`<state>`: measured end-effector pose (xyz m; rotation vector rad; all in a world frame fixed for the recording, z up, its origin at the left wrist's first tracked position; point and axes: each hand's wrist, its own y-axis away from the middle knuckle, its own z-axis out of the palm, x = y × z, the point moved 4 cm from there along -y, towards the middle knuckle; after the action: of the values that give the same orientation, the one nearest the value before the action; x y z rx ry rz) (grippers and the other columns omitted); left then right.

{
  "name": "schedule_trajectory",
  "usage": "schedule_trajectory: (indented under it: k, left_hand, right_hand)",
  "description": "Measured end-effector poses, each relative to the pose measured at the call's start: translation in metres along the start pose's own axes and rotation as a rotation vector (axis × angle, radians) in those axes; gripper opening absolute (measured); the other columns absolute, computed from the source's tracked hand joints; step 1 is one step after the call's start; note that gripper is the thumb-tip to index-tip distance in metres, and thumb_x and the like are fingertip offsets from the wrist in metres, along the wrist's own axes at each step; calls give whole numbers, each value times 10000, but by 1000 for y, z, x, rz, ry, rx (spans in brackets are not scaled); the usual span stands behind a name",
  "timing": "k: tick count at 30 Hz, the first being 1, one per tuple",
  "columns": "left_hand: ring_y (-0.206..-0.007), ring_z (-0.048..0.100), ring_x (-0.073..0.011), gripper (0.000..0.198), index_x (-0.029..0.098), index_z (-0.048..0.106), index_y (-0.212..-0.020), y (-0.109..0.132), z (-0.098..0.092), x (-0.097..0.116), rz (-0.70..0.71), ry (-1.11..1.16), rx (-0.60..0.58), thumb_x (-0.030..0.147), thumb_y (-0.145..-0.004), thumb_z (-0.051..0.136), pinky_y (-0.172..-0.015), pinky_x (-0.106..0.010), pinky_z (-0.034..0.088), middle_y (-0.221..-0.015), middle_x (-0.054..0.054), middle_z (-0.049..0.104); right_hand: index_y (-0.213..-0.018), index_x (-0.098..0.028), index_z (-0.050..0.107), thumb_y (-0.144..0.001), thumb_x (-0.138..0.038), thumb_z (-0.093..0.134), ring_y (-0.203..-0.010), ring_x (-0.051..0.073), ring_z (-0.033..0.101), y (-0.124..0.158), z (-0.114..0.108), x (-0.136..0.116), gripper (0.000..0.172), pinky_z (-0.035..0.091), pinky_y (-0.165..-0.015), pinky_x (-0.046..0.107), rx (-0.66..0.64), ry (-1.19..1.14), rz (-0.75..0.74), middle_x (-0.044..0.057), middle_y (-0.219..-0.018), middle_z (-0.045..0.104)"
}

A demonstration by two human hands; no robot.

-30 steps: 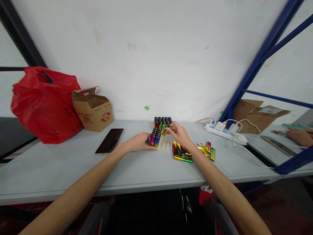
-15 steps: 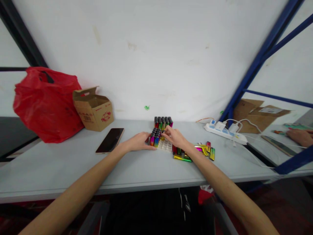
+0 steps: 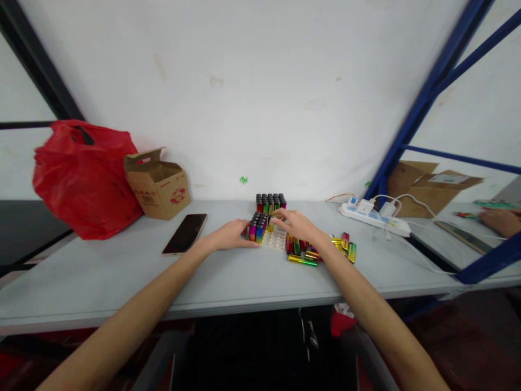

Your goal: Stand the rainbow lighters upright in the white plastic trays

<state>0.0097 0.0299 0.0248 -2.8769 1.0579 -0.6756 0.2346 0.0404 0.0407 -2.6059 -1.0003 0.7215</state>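
A white tray (image 3: pixel 275 240) with rows of round pockets lies on the table in front of me. Upright lighters (image 3: pixel 256 232), shiny purple, blue and yellow with dark tops, fill its left part. Around the tray's left side curls my left hand (image 3: pixel 233 235), thumb along the near edge and fingers against the lighters. Over the tray's right half, my right hand (image 3: pixel 296 224) has thumb and forefinger apart, close beside a yellow lighter (image 3: pixel 270 224) standing in the tray. Loose lighters (image 3: pixel 302 260) in metallic colours lie in a pile under and beside my right wrist.
Behind the tray stands another block of upright lighters (image 3: pixel 271 203). To the left are a phone (image 3: pixel 185 233), an open cardboard box (image 3: pixel 159 187) and a red plastic bag (image 3: pixel 87 182). A power strip (image 3: pixel 374 218) with cables lies right, near a blue metal frame (image 3: pixel 411 122).
My right thumb and forefinger have parted from the yellow lighter, and the hand has moved slightly right and up. My left hand stays at the tray. The view has shifted slightly.
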Motion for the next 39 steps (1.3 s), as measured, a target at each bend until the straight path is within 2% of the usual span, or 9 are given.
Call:
schedule_trajectory:
  k: [3,6,11,15,20,25,28,34,39]
  left_hand:
    - [-856,661,-263,603,185,660,-946,-1,0,-1,-11,-22,-14,750,-736,672,-764,-320,481,-949,-73,721]
    - [-868,660,-264,617,184,658,-955,-1,1,-1,2,-26,-25,764,-743,653,-778,-318,479,-960,-75,719]
    - [-895,653,-281,651,173,663,-978,-1,1,-2,-2,-33,-15,777,-736,647,-783,-330,474,-966,-92,712]
    - [-854,649,-271,629,174,662,-956,-1,1,-1,3,-18,-22,762,-732,662,-756,-325,467,-939,-82,708]
    - [-879,648,-267,598,173,658,-973,-1,0,1,9,-2,-36,727,-749,672,-767,-318,467,-959,-78,709]
    - [-870,646,-264,572,174,652,-967,-1,0,2,-1,-5,-45,705,-756,679,-767,-321,466,-959,-76,706]
    - [-871,644,-267,573,180,650,-952,-1,0,0,-6,-19,-33,715,-748,680,-770,-325,468,-950,-75,705]
    - [-830,640,-263,602,188,640,-915,0,1,-3,-21,-23,-5,755,-719,680,-726,-324,473,-908,-72,697]
    - [-794,639,-254,595,192,643,-883,0,1,-3,-29,-14,0,760,-711,679,-686,-318,463,-870,-64,693]
  right_hand:
    - [-1173,-184,625,-1006,-457,530,-824,185,680,3,-13,15,334,516,-787,301,36,9,4,80,-1030,741]
    - [-1147,-177,641,-957,-476,607,-820,183,658,8,-23,31,356,512,-790,307,39,71,20,84,-1008,720]
    - [-1207,-170,629,-897,-488,684,-845,215,656,16,-29,55,448,516,-791,340,-8,162,185,108,-1012,712]
    - [-1129,-171,665,-853,-480,742,-857,225,670,21,-32,61,422,523,-805,346,-109,128,248,111,-987,727]
    - [-1218,-197,654,-741,-580,811,-923,242,689,31,-33,63,631,536,-796,330,-300,17,348,115,-1097,719]
    - [-1081,-231,741,-564,-615,898,-932,248,672,31,-26,57,662,534,-810,316,-416,58,275,92,-1078,691]
    - [-1029,-221,755,-607,-572,893,-902,245,672,28,-22,63,566,528,-775,307,-369,103,299,95,-1050,702]
    - [-1084,-184,733,-865,-441,736,-875,224,689,19,-16,84,338,521,-792,304,-231,118,278,102,-1006,751]
    - [-994,-154,727,-912,-474,669,-896,237,686,16,-14,96,335,520,-824,334,-89,267,381,146,-1016,735]
